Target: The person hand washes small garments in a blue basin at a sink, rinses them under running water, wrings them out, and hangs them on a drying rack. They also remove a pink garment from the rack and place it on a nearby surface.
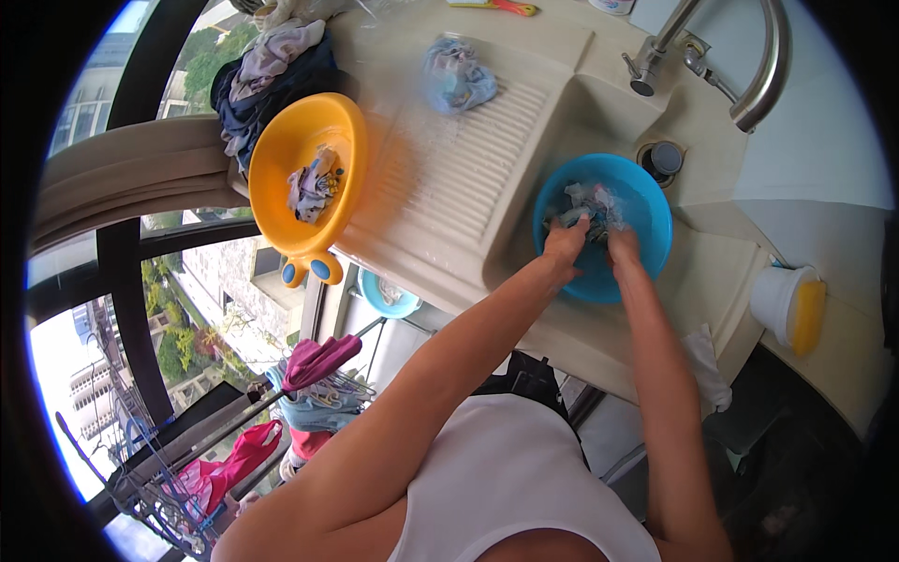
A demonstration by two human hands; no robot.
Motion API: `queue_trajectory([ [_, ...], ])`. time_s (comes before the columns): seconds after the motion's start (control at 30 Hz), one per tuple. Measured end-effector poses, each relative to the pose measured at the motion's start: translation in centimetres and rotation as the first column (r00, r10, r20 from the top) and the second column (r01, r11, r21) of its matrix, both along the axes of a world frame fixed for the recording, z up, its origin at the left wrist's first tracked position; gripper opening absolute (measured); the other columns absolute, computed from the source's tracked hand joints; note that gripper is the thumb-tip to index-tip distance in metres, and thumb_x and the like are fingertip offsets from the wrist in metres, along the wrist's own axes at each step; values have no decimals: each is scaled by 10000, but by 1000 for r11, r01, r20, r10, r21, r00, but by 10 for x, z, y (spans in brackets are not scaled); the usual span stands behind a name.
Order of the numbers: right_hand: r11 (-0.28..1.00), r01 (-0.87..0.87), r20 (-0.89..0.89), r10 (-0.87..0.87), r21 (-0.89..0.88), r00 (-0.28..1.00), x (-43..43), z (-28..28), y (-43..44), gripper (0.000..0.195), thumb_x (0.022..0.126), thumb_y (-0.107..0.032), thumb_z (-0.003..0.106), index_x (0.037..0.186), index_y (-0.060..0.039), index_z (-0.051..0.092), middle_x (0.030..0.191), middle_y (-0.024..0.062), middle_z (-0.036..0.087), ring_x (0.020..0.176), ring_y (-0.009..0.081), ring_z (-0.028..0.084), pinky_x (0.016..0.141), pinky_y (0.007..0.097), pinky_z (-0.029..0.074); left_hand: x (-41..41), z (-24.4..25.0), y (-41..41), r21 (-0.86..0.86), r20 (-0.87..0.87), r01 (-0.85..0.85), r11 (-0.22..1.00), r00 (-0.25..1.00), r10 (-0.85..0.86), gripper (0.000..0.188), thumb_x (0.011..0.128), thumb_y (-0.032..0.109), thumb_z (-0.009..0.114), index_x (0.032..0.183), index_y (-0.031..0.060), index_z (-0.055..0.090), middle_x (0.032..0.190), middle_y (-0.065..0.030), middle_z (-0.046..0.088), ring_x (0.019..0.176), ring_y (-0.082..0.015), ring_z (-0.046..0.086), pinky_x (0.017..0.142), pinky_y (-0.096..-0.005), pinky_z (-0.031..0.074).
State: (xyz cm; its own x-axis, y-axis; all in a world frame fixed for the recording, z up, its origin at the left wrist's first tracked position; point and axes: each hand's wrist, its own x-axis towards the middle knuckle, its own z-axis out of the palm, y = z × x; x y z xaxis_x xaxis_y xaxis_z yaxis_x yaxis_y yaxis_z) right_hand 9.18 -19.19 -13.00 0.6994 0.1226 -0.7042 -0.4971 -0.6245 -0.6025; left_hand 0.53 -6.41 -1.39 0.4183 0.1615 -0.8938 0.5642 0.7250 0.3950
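Note:
A blue plastic basin (654, 211) holding water stands inside the laundry sink. Both my hands are in it, partly under water. My left hand (567, 242) grips the left side of a wet, light-coloured patterned cloth (595, 204); my right hand (622, 246) holds its lower right part, fingertips hidden by cloth and water. On the ribbed washboard (484, 161) of the sink lies a wet, bunched light-blue cloth (458, 76). Further left, a yellow-orange basin (270, 168) contains a crumpled patterned cloth (315, 184).
A steel faucet (769, 77) arches over the sink's right back. Dark and pale clothes (263, 84) are piled at the back left. A white tub with a yellow sponge (808, 319) sits at right. A brush (495, 5) lies at the back. Hangers and clothes hang lower left.

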Motion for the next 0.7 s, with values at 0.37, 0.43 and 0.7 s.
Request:
queue_trajectory([
  [0.37,728,-686,537,582,-8,611,-64,207,16,274,1006,-264,720,1001,-2,642,826,240,704,776,470,676,652,515,503,-3,-35,21,-549,182,-24,836,972,147,247,977,337,795,982,124,670,863,-35,712,715,-222,693,647,-443,591],
  [0.43,748,-664,628,521,-10,578,-73,203,22,265,1012,-262,710,993,-4,655,812,238,700,762,469,678,649,520,501,-10,-39,6,-645,247,-94,758,913,323,276,956,334,813,920,117,648,834,-58,687,718,-236,688,626,-441,588],
  [0.7,853,-387,553,522,-351,649,15,99,-12,435,1019,-426,700,899,-8,692,889,225,717,801,426,698,646,523,518,-18,26,10,-288,241,-352,891,873,423,473,1050,480,659,1358,121,638,1388,-105,635,1304,-294,598,1108,-556,464],
])
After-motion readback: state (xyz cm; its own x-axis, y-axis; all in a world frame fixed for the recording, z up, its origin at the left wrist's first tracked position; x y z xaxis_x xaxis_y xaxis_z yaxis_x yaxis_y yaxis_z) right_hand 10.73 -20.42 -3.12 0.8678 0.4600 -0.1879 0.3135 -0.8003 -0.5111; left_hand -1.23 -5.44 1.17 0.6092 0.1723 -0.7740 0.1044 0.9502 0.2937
